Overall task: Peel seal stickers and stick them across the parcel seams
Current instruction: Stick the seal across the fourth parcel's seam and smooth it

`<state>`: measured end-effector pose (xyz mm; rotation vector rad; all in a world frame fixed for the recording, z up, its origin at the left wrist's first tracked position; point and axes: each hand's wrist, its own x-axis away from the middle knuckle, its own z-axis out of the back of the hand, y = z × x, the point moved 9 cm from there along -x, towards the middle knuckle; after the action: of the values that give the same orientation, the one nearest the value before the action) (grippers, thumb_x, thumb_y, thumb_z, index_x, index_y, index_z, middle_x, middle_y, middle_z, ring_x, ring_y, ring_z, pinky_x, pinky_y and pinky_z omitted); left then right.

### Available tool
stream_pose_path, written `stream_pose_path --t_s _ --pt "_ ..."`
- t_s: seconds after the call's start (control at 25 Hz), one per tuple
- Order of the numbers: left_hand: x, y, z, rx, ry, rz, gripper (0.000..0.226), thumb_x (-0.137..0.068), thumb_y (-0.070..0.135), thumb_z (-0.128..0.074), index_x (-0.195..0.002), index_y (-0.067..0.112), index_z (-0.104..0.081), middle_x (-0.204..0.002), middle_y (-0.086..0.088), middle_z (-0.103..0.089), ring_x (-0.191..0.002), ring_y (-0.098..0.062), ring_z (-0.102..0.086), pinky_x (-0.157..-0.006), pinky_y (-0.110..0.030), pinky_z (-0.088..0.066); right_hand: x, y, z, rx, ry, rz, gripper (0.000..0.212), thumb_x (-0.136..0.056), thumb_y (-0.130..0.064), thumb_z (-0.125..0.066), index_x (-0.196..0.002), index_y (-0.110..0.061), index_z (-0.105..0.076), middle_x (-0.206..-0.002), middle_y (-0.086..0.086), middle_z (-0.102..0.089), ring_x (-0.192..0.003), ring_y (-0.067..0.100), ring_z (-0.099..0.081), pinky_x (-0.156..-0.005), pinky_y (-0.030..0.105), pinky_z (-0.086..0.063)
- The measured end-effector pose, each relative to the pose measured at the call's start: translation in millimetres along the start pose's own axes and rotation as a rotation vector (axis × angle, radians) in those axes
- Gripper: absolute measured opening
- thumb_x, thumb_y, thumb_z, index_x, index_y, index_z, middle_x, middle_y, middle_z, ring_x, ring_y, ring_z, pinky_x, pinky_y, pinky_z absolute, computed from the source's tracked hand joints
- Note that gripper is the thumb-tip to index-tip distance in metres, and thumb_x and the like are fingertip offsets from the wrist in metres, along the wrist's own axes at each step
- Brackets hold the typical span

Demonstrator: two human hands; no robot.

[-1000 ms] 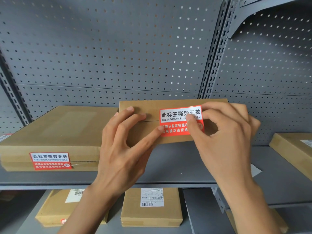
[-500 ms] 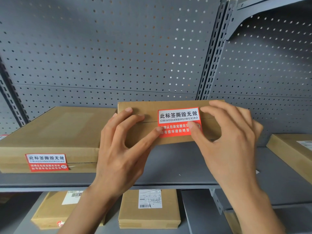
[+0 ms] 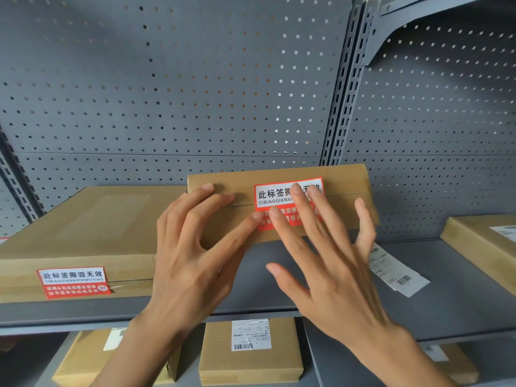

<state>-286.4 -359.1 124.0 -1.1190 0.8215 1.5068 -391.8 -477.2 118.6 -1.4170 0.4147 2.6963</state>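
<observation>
Head view — our right hand (image 3: 329,263) lies flat, fingers straight, pressing the seal sticker (image 3: 282,202); our left hand (image 3: 190,247) steadies the parcel (image 3: 343,185), fingers spread and holding nothing. The red-and-white sticker sits directly under the right fingertips, its long axis along the seam (image 3: 346,194) it straddles — at the shelf's (image 3: 460,291) back edge.

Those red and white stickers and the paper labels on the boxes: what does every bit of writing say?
Seal sticker under the hands: "此标签撕", "CIBIAOQIANSI", the rest covered; red lines partly hidden.
Sticker on left parcel: "此标签撕毁无效", "CIBIAOQIANSIHUIWUXIAO"; red lines blurred.
Shipping labels, loose slip: barcodes, print too small to read.
</observation>
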Motion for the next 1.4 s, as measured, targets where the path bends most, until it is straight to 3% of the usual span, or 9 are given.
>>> stream_pose_path --t_s 0.24,0.48,0.64,0.96,1.12,1.4 --pt "-6.3 -7.5 2.3 -0.016 -0.040 -0.036 0.041 -0.096 0.021 -0.073 -0.135 0.026 -0.061 -0.138 -0.010 -0.051 -0.131 -0.040 -0.050 -0.098 -0.062 -0.045 -11.4 27.9 6.2 0.086 0.053 0.114 0.065 -0.098 -0.044 -0.067 -0.151 -0.017 -0.042 -0.161 0.016 -0.037 -0.150 0.031 -0.039 -0.112 0.070 -0.030" --pt "-10.0 -14.2 1.5 -0.038 -0.068 -0.058 0.044 -0.095 0.021 -0.075 -0.136 0.025 -0.060 -0.137 -0.010 -0.054 -0.130 -0.039 -0.051 -0.097 -0.061 -0.045 -25.1 45.6 4.4 0.016 0.060 0.246 0.055 -0.101 -0.035 -0.067 -0.147 -0.014 -0.045 -0.157 0.017 -0.044 -0.147 0.035 -0.044 -0.112 0.066 -0.035" --pt "-10.1 -18.1 2.1 -0.047 -0.088 -0.055 0.045 -0.092 0.021 -0.076 -0.134 0.025 -0.061 -0.132 -0.014 -0.062 -0.128 -0.038 -0.054 -0.097 -0.061 -0.044 -27.5 47.5 -1.8 -0.060 0.069 0.246 0.047 -0.101 -0.031 -0.067 -0.141 -0.008 -0.061 -0.152 0.019 -0.052 -0.141 0.036 -0.052 -0.108 0.063 -0.041" --pt "-25.2 -1.6 -0.4 -0.117 -0.151 -0.182 0.048 -0.092 0.035 -0.077 -0.135 0.025 -0.060 -0.149 -0.011 -0.056 -0.144 -0.037 -0.047 -0.111 -0.072 -0.030 -24.1 45.3 -2.8 -0.070 0.109 0.262 0.043 -0.099 -0.028 -0.070 -0.136 -0.006 -0.064 -0.148 0.019 -0.055 -0.133 0.036 -0.060 -0.104 0.062 -0.044" --pt "-24.6 8.4 -9.4 -0.144 -0.208 -0.285 0.039 -0.096 0.027 -0.074 -0.134 0.024 -0.070 -0.152 -0.007 -0.054 -0.146 -0.038 -0.046 -0.111 -0.074 -0.031 -17.8 41.1 -2.4 -0.049 0.125 0.301 0.043 -0.099 -0.025 -0.071 -0.138 -0.009 -0.064 -0.147 0.018 -0.055 -0.132 0.037 -0.060 -0.104 0.062 -0.046" --pt "-22.7 10.6 -11.1 -0.127 -0.261 -0.354 0.038 -0.099 0.016 -0.071 -0.136 0.018 -0.068 -0.152 -0.008 -0.054 -0.146 -0.042 -0.044 -0.110 -0.070 -0.037 -11.3 47.1 11.3 0.010 0.215 0.312 0.045 -0.097 -0.026 -0.072 -0.137 -0.012 -0.057 -0.146 0.014 -0.055 -0.139 0.038 -0.048 -0.100 0.062 -0.045"
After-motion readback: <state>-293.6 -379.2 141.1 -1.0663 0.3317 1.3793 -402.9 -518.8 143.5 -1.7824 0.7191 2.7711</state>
